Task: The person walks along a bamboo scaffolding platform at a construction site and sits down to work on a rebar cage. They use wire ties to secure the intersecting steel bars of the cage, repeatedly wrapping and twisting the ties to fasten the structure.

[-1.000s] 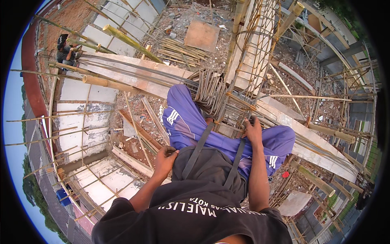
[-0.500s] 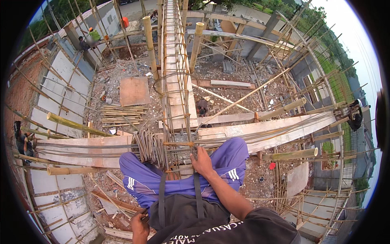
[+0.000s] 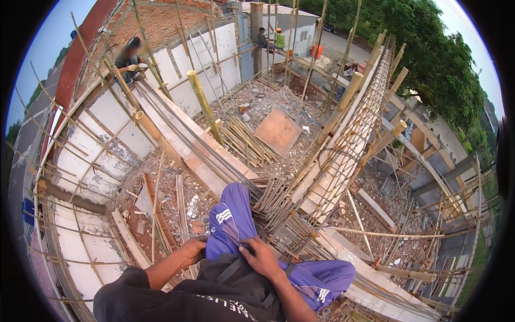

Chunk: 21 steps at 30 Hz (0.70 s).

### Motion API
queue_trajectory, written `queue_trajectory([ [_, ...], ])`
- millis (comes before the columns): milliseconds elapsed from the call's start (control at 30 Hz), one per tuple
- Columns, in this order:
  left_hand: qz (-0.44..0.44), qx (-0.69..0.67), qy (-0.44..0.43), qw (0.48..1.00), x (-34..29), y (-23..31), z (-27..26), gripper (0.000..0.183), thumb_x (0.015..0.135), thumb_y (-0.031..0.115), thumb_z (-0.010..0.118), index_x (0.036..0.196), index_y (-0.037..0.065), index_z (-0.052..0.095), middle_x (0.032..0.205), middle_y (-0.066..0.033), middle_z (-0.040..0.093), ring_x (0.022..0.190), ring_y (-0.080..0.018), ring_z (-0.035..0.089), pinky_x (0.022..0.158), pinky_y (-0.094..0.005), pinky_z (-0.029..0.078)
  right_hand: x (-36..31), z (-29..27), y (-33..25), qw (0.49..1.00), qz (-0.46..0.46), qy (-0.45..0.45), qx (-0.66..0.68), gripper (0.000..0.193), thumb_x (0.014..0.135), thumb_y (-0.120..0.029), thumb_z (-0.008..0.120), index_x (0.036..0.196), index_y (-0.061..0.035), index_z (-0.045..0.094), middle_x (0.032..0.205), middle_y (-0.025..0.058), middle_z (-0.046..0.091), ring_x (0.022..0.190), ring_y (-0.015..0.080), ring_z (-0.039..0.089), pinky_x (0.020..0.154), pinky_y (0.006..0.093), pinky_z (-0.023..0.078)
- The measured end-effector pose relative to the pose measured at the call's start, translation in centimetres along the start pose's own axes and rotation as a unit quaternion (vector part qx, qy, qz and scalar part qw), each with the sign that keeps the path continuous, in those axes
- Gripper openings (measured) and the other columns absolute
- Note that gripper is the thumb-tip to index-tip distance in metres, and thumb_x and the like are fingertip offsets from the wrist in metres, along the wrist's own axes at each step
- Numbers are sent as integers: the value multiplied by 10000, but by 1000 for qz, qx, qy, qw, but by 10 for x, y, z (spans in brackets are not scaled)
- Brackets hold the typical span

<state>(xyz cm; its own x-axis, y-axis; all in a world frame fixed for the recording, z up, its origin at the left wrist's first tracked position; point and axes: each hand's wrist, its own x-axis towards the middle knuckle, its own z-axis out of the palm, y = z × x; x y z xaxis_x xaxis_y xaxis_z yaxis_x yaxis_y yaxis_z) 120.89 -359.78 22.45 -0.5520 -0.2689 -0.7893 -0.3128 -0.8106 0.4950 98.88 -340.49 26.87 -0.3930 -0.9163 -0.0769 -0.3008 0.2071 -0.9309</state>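
My left hand [image 3: 193,251] is beside my left thigh, its fingers curled in; a small dark shape shows at the fingertips, too unclear to name. My right hand [image 3: 260,255] rests at my lap against the purple trousers [image 3: 230,217], fingers bent together; what they hold, if anything, is hidden. In front of my knees lies a bundle of bent steel stirrups [image 3: 273,201], where the beam forms meet. From there a rebar cage [image 3: 357,155] runs away to the far right over a wooden beam form. Long steel bars [image 3: 185,131] lie along the left form.
At the far end of the left beam, a person [image 3: 129,67] sits by the bars; two more sit near the far wall. Bamboo poles [image 3: 204,104] stand around the forms. Far below lie rubble, stacked bamboo sticks [image 3: 249,142] and a brown board [image 3: 278,132].
The view has swung left. My right hand has left the steel by the beam joint and come back to my lap. My left hand has come forward beside my thigh.
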Motion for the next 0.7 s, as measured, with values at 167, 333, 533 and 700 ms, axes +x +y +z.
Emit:
queue_trajectory([
  [167,-75,-53,2,996,-11,-13,13,351,888,71,711,1207,-64,654,1115,-177,726,977,-286,730,889,-430,602,10,25,2,988,37,-121,-84,383,945,-346,673,1171,-39,711,1046,220,730,981,401,699,884,459,544],
  [333,-73,61,64,993,-13,-15,22,315,861,85,738,1126,-78,690,1014,-181,744,825,-285,747,750,-398,635,18,20,-15,972,100,-180,-112,425,934,-377,695,1093,15,730,1012,246,732,964,402,709,880,451,542],
  [533,-100,12,4,995,-8,-11,21,310,858,98,732,1116,-69,693,1019,-187,749,831,-273,748,782,-396,633,16,30,-7,981,117,-155,27,434,905,-324,759,1089,67,717,1022,221,747,939,293,726,850,388,543],
  [700,-127,-61,-35,989,2,-29,-1,325,875,128,712,1143,-53,692,1071,-169,754,912,-257,745,882,-433,608,6,41,1,980,86,-155,89,367,916,-247,756,1108,63,716,990,168,758,902,212,705,836,354,536],
])
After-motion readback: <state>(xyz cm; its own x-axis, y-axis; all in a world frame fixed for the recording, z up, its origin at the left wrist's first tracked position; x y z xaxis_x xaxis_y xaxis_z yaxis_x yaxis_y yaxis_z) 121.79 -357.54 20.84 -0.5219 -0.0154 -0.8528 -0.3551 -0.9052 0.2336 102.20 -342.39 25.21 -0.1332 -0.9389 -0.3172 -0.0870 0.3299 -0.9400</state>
